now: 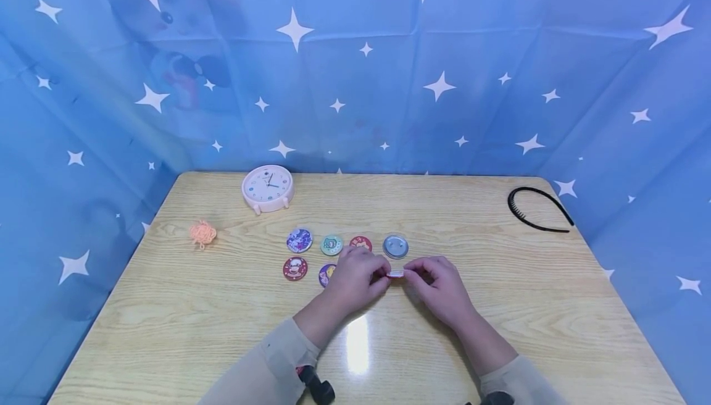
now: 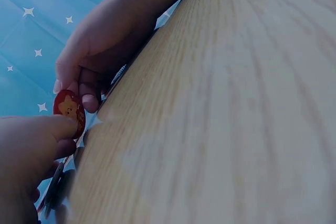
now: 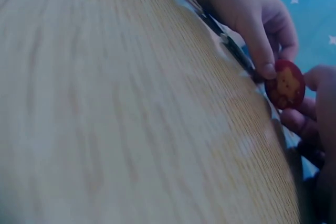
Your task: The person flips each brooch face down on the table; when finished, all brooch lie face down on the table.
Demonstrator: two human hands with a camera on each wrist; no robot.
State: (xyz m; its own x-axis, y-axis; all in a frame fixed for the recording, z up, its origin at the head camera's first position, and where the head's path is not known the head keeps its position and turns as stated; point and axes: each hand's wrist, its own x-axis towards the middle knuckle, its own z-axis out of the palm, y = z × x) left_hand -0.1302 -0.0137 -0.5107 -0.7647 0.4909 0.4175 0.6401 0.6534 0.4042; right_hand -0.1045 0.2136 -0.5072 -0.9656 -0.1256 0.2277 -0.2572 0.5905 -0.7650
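A red button badge [image 3: 285,85] with a yellow cartoon figure stands tilted on edge between both hands, just above the table. My left hand [image 1: 358,275] pinches one side of it with thumb and fingers. At the opposite rim, my right hand [image 1: 444,291] holds it with thumb and fingertips. Just beyond lies a badge with its silver back up [image 1: 395,246]. A red badge [image 1: 361,242] and a purple badge [image 1: 326,274] are partly hidden by the left hand. Farther left lie a green badge [image 1: 331,245], a purple-blue badge [image 1: 300,240] and a dark red badge [image 1: 295,268].
On the wooden table [image 1: 555,312], a pink clock [image 1: 268,187] sits at the back left, with a peach yarn bundle [image 1: 202,233] to its left. A black headband [image 1: 539,208] lies at the back right. A blue star-patterned curtain [image 1: 355,71] surrounds the table.
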